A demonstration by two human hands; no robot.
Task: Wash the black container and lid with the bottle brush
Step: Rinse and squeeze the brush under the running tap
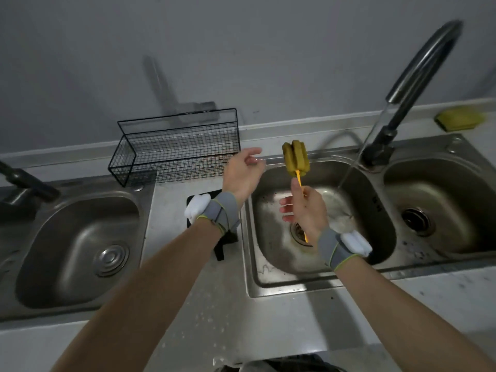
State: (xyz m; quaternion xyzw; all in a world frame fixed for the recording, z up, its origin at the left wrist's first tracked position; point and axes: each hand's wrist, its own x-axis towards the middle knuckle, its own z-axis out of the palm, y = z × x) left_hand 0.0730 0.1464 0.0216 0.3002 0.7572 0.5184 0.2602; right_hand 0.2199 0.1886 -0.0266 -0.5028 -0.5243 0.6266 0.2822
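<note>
Right hand (306, 208) has the bottle brush (295, 159) over the middle sink (271, 253), fingers (287, 209) and thumb clamped round the orange handle, yellow foam head pointing up. The tap (418, 73) is running and the water (357, 159) lands in the basin just right of that hand. Left hand (243, 174) hangs over the sink's left rim holding nothing, fingers loosely curled and slightly apart. On the bench (214, 304) under the left wrist there's a black thing (222, 242), mostly covered, so I can't tell if it's the container or the lid. A wire basket (177, 146) sits behind it, and a yellow sponge (459, 118) lies far right.
</note>
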